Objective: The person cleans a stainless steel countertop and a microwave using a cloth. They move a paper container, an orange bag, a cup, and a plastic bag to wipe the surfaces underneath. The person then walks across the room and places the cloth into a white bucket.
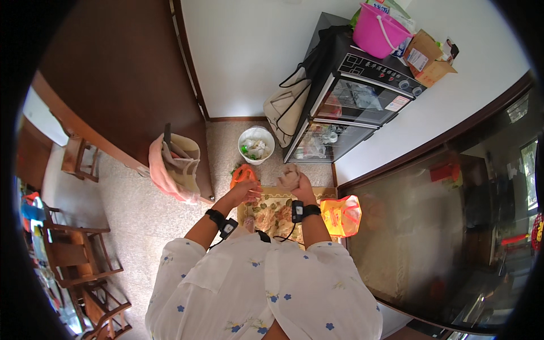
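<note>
My right hand (303, 189) grips a crumpled beige cloth (290, 177), held out in front of me. To its left, my left hand (249, 191) overlaps the lower edge of an orange plastic bag (244, 171); its fingers are partly curled, and I cannot tell whether they hold the bag. Some green leafy material shows beside the bag. Just beyond the hands, a white waste bin (241, 144) contains crumpled pale waste and a bit of green. Beneath my arms lies a floral mat (272, 212). Both wrists carry black strapped devices.
A yellow-and-red bag (338, 216) stands right of the mat, beside a glass sliding door (403, 225). Ahead right is a black glass-fronted cabinet (352, 102), bearing a pink bucket (376, 32) and an open cardboard box (427, 59). Cloths (159, 174) hang on the brown door (123, 76). Wooden chairs (72, 250) stand left.
</note>
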`<action>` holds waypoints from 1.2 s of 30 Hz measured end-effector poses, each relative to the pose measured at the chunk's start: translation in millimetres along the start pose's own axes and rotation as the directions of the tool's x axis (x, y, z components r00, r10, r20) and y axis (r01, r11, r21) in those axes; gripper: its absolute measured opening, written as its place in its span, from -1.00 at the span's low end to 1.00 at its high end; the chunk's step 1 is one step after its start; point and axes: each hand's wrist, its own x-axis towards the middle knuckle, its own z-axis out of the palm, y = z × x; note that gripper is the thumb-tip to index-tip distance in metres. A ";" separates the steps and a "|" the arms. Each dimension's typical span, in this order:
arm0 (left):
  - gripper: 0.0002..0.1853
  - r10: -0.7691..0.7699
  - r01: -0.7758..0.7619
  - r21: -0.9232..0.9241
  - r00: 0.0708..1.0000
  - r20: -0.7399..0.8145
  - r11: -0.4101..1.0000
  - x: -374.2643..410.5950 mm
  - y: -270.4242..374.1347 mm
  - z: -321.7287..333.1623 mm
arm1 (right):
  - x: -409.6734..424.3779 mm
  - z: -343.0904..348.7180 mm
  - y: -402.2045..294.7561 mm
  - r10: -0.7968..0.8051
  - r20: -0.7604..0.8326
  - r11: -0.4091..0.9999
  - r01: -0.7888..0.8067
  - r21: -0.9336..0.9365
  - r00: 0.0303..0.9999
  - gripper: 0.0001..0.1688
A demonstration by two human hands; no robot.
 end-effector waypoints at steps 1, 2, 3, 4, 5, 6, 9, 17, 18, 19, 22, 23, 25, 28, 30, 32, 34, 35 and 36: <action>-0.53 -0.002 0.002 0.012 1.000 -0.010 1.000 -4.7 -2.9 11.8 | 0.6 7.9 2.3 0.007 -0.043 0.999 -0.009 -0.050 0.999 -0.63; -0.46 0.037 -0.038 -0.035 0.999 -0.002 0.999 -5.1 -10.9 20.1 | -1.9 14.6 2.2 0.009 -0.086 0.995 -0.018 -0.100 0.996 -0.61; -0.44 0.039 -0.039 -0.073 0.999 -0.002 0.997 -9.6 -18.8 28.0 | -7.4 23.3 6.3 0.022 -0.078 0.987 -0.034 -0.158 0.997 -0.61; -0.42 0.039 -0.038 -0.109 0.999 0.000 0.993 -14.8 -25.6 37.6 | -15.0 32.1 10.7 0.034 -0.071 0.976 -0.048 -0.214 0.997 -0.60; -0.39 0.039 -0.038 -0.145 0.999 0.002 0.989 -19.5 -32.1 47.2 | -22.3 40.8 15.4 0.045 -0.064 0.961 -0.061 -0.269 0.997 -0.59; -0.39 0.022 -0.022 -0.167 1.000 -0.002 0.986 -27.5 -35.2 62.4 | -28.2 36.4 19.6 0.049 -0.026 0.949 -0.054 -0.310 0.998 -0.59; -0.37 0.057 -0.061 -0.150 0.998 -0.030 0.987 -40.6 -70.3 78.1 | -48.9 23.8 39.0 0.109 0.050 0.907 -0.079 -0.414 0.993 -0.57; -0.80 0.107 -0.149 -0.165 0.965 -0.240 0.975 -121.4 -157.1 51.5 | -89.3 40.2 126.6 0.426 0.008 0.779 -0.362 -0.512 0.905 -0.64; -0.84 0.107 -0.162 -0.191 0.957 -0.270 0.968 -135.2 -160.3 50.8 | -90.1 39.8 137.1 0.440 0.010 0.776 -0.374 -0.508 0.898 -0.64; -0.83 0.123 -0.192 -0.206 0.943 -0.308 0.960 -147.5 -165.1 48.1 | -87.1 37.5 149.3 0.455 0.013 0.769 -0.386 -0.509 0.891 -0.65; -0.68 0.164 -0.286 -0.239 0.890 -0.426 0.928 -194.3 -184.0 23.8 | -82.4 55.5 200.1 0.492 0.046 0.732 -0.384 -0.563 0.869 -0.65; -0.62 0.203 -0.344 -0.245 0.864 -0.462 0.906 -209.3 -191.5 14.4 | -83.8 65.8 220.1 0.505 0.061 0.715 -0.378 -0.588 0.861 -0.64; -0.48 0.258 -0.456 -0.259 0.794 -0.550 0.851 -252.3 -206.0 -1.6 | -93.1 94.2 265.9 0.530 0.062 0.659 -0.365 -0.658 0.846 -0.63; -0.37 0.353 -0.551 -0.225 0.746 -0.565 0.803 -317.6 -235.4 -19.7 | -109.9 117.4 340.5 0.662 0.057 0.568 -0.452 -0.688 0.747 -0.61; -0.41 0.340 -0.570 -0.228 0.715 -0.611 0.790 -365.5 -270.7 -36.9 | -129.5 131.3 402.5 0.748 -0.009 0.455 -0.523 -0.720 0.664 -0.60; -0.47 0.300 -0.558 -0.245 0.708 -0.639 0.793 -408.1 -315.5 -63.1 | -163.3 154.0 466.6 0.835 -0.037 0.344 -0.575 -0.742 0.549 -0.60; -0.55 0.244 -0.556 -0.266 0.678 -0.694 0.788 -460.9 -358.2 -81.2 | -197.9 174.5 533.8 0.885 -0.088 0.226 -0.586 -0.778 0.457 -0.59; -0.58 0.221 -0.550 -0.277 0.672 -0.707 0.788 -484.5 -374.6 -87.3 | -204.6 175.6 566.4 0.899 -0.111 0.179 -0.587 -0.790 0.423 -0.57; -0.68 0.217 -0.593 -0.291 0.638 -0.739 0.751 -507.9 -383.6 -87.4 | -205.4 172.4 595.5 0.909 -0.131 0.138 -0.583 -0.801 0.396 -0.55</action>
